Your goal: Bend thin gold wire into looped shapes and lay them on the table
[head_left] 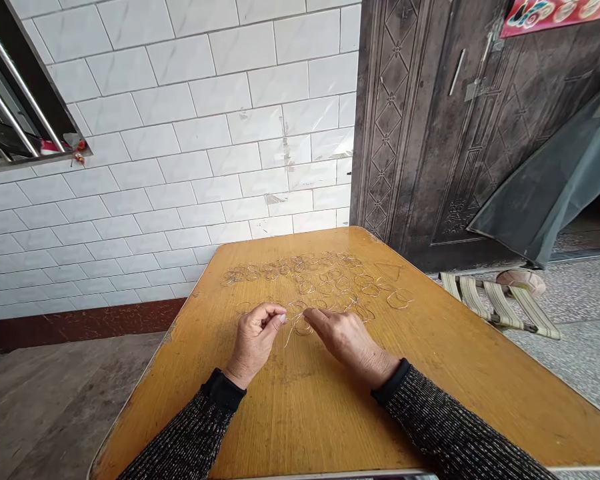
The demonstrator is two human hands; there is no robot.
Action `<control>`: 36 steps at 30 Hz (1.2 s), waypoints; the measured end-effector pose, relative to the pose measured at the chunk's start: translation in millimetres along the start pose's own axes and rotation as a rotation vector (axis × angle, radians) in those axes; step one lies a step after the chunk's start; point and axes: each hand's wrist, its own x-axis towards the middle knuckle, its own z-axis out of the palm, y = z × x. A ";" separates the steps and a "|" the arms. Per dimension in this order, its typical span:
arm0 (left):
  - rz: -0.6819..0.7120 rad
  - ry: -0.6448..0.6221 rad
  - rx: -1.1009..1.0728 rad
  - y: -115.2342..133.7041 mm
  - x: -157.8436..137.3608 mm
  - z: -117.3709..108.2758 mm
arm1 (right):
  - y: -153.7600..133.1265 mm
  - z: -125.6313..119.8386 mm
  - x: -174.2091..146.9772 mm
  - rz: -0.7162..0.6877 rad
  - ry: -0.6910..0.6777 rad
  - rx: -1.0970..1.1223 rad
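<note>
My left hand (256,339) is raised over the middle of the table, thumb and forefinger pinched together; whatever sits between the tips is too small to make out. Opposite it, my right hand (347,339) has its fingers pressed together, palm down, on a thin wire loop (305,328). A loose wire end sticks out between the two hands. Many similar thin wire loops (327,287), some shaped like flowers with several petals, lie beyond my hands on the wooden table (280,413). The loops farthest back form a rough row.
White wall tiles (180,133) rise behind the table, with a barred window (20,93) at upper left. A dark carved door (480,133) and a grey curtain (540,180) are on the right. Beside the table's right edge stands a low strap stool (495,301).
</note>
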 end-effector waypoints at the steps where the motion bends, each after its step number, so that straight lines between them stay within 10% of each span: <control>1: 0.002 0.003 -0.011 0.5 0.0 0.2 | 0.1 0.9 0.4 0.036 -0.010 0.052; 8: 0.045 0.002 0.040 0.6 1.4 -2.1 | -0.4 10.4 1.7 0.104 -0.005 0.421; 22: 0.639 -0.182 0.766 2.6 3.4 -9.5 | -8.5 0.9 -0.7 0.081 -0.062 0.127; 36: 0.579 -0.068 0.846 6.0 2.8 -13.2 | -17.6 8.9 -0.9 0.099 -0.012 0.315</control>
